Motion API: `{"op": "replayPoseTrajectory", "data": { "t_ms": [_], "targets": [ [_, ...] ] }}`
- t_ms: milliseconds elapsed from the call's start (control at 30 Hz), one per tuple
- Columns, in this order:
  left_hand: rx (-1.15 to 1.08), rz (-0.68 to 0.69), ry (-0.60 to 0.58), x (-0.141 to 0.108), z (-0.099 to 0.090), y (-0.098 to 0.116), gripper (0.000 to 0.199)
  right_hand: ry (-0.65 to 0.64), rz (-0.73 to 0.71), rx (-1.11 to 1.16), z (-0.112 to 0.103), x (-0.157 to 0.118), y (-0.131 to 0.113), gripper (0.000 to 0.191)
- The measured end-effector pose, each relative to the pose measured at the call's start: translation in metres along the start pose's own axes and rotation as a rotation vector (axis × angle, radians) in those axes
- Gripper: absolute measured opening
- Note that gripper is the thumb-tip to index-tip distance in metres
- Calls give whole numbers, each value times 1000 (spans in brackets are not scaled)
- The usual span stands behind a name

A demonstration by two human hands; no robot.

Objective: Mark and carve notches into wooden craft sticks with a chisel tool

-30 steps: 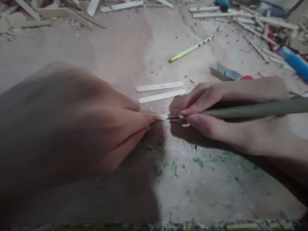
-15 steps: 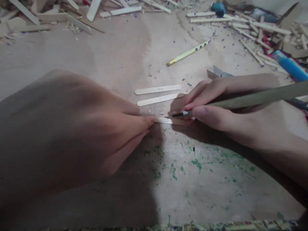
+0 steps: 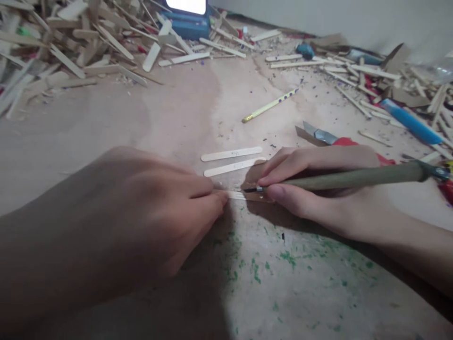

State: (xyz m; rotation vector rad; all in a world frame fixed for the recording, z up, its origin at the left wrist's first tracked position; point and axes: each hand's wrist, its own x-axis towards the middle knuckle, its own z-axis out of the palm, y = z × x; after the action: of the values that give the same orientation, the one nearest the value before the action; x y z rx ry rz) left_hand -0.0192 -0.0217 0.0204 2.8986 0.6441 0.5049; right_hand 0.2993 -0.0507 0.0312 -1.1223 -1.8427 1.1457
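My left hand (image 3: 155,208) pinches the left end of a wooden craft stick (image 3: 234,194) and presses it flat on the table. Between thumb and fingers, my right hand (image 3: 311,184) grips a slim craft knife (image 3: 354,178) with a grey-green handle, held like a pen. Its dark tip lies at the stick, near marks drawn on its middle; whether it cuts in is too small to tell. Just beyond lie two more craft sticks, an upper one (image 3: 215,156) and a lower one (image 3: 219,170), both with small drawn outlines.
A yellow pencil (image 3: 271,106) lies farther back. Near my right hand rests a utility knife with a bare blade (image 3: 320,134) and red body. Heaps of sticks (image 3: 102,38) and scraps line the back and right, with a blue tube-like object (image 3: 410,120) and a blue stand (image 3: 187,24).
The view has tilted up, so everything sits lower and more of the back heap shows. Both hands keep their holds; the knife tip has shifted slightly along the stick to the left.
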Motion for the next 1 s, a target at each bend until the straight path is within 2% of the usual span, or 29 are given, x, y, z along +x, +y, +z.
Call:
{"op": "replayPoseTrajectory", "data": {
  "t_ms": [100,233,333,533,733,800,900,1000],
  "targets": [
    [7,81,-7,6,-2,2,35,14,-29,7,1,-1,0,9],
    [21,94,21,8,-3,1,32,12,-78,-5,1,-2,-2,11],
    [61,95,31,9,-3,-1,41,-36,-138,9,0,-3,-3,13],
    [79,77,41,12,0,-2,44,-58,-104,88,0,-1,-2,16],
    [86,85,39,9,0,-2,43,-151,-170,90,-3,3,-2,13],
    [78,81,40,10,-2,-2,41,-124,-163,84,-2,2,-2,12],
    [21,56,1,14,-4,0,40,-7,-74,19,0,-2,-2,9],
    [-36,23,-35,15,-4,4,40,86,-5,-78,2,-4,-5,13]
  ]
}}
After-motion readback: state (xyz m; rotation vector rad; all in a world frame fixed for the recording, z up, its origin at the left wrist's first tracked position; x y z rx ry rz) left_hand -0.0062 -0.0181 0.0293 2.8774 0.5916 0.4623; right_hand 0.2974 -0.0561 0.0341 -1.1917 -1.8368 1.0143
